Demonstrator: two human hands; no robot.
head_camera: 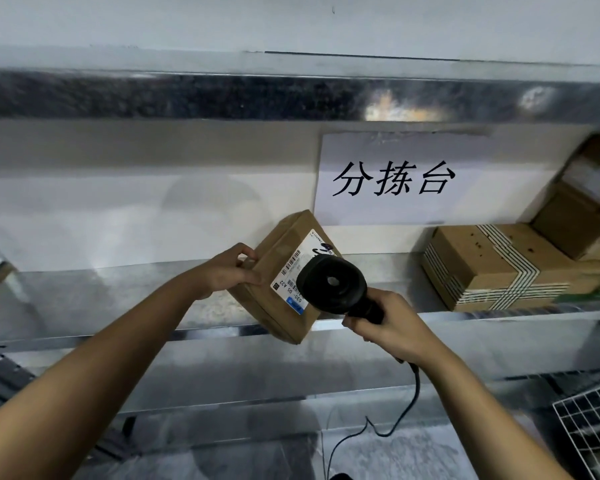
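Note:
A small brown cardboard box (284, 244) with a white shipping label (290, 271) is held tilted above the metal shelf (118, 292). My left hand (231, 270) grips its left edge, thumb on the top face. My right hand (385, 327) grips the handle of a black barcode scanner (331, 284). The scanner's round head points at the label from close by and hides part of it. A black cable (413, 389) hangs down from the handle.
A taped cardboard box (478, 268) sits on the shelf at the right, with more cardboard boxes (579, 216) stacked behind it. A white paper sign (395, 178) with black characters is stuck on the back wall. A wire grid basket (593, 431) shows at the lower right.

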